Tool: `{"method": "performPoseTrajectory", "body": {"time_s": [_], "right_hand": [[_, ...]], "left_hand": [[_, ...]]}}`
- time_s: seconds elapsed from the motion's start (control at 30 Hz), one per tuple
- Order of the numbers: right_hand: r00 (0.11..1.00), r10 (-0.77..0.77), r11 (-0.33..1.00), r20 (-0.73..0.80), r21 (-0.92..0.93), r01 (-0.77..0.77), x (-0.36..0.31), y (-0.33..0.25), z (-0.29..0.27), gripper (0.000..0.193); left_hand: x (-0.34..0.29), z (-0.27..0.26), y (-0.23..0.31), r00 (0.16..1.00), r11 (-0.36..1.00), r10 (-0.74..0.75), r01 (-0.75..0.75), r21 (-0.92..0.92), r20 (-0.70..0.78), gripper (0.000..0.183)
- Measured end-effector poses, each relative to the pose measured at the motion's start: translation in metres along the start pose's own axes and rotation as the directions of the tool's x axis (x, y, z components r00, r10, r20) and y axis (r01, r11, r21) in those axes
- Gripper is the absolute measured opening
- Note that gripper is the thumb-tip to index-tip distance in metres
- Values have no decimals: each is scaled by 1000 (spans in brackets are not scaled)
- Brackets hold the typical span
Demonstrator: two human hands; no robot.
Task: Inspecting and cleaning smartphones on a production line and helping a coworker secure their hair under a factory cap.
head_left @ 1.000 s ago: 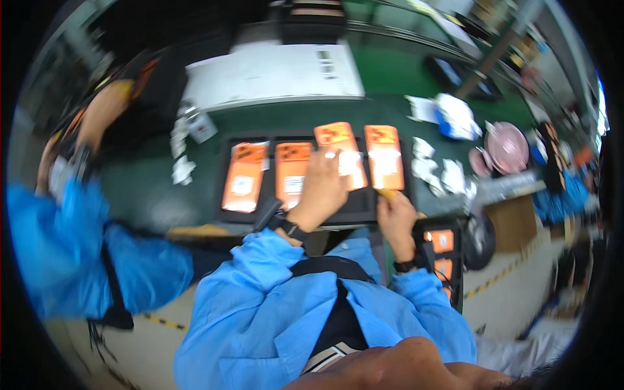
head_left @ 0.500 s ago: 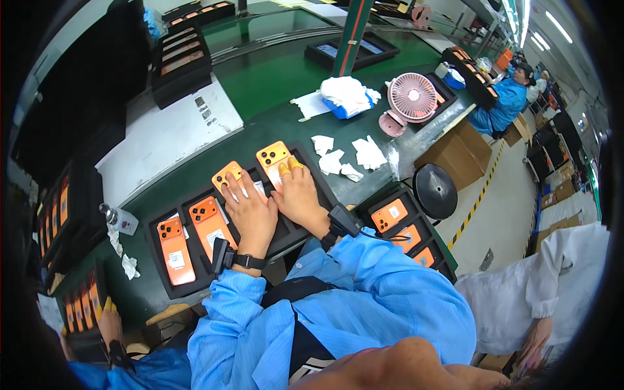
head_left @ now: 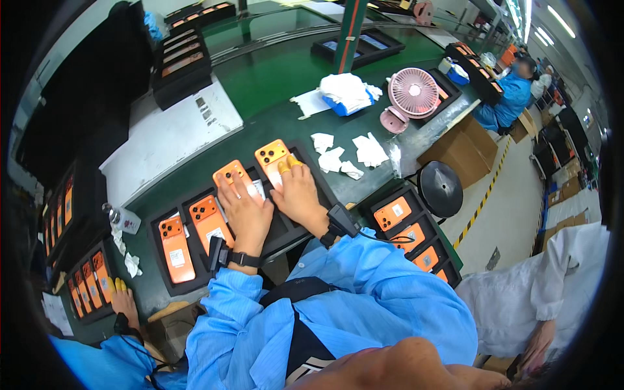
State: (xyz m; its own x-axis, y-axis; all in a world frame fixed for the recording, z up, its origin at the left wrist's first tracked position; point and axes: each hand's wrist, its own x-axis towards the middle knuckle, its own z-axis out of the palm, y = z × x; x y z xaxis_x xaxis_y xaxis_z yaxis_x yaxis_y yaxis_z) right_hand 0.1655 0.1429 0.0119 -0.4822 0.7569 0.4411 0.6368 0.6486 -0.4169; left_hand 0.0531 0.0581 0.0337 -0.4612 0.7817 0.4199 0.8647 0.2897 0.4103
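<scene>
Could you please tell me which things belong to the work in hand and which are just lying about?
In use: left hand, right hand, four orange phones, black tray.
Apparently lying about: pink fan, crumpled tissues, clear bottle.

One central tray (head_left: 277, 229) has four orange phones (head_left: 175, 249).

Smartphones (head_left: 177, 244): those before you were orange, with white labels (head_left: 177, 258).
Tray (head_left: 278, 229): you had it in black.
Finger cots (head_left: 292, 160): yours were yellow.
Sleeves (head_left: 237, 300): you wore light blue, finely striped.
Wristbands (head_left: 245, 260): yours were black.
Workbench (head_left: 273, 123): your surface was dark green.
Tissues (head_left: 371, 151): white.
Desk fan (head_left: 414, 92): you had a pink one.
Post (head_left: 349, 36): green, striped red.
Stool seat (head_left: 441, 188): black.
Cardboard box (head_left: 458, 151): brown.
Floor tape (head_left: 483, 192): it showed you yellow and black stripes.
</scene>
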Motion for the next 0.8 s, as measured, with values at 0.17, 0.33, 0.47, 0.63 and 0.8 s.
{"method": "performPoseTrajectory", "body": {"time_s": [0.17,0.33,0.47,0.63,0.8], "right_hand": [[994,-46,998,-99,25,49,0,-7,5,46],[999,2,999,-35,49,0,-1,-5,-1,46],[1000,10,999,-16,40,-10,-1,-5,-1,49],[1000,-2,1000,-24,24,3,0,-3,2,53],[998,-7,998,-65,56,10,0,-3,2,52]], "left_hand": [[-7,0,-9,999,996,-50,52,78,-20,99],[-7,1,-2,1000,996,-21,23,92,-19,97],[-9,2,-3,1000,993,26,-26,114,2,96],[-8,4,-4,1000,997,9,-11,81,23,90],[-9,5,-5,1000,997,14,-14,82,8,89]]}}
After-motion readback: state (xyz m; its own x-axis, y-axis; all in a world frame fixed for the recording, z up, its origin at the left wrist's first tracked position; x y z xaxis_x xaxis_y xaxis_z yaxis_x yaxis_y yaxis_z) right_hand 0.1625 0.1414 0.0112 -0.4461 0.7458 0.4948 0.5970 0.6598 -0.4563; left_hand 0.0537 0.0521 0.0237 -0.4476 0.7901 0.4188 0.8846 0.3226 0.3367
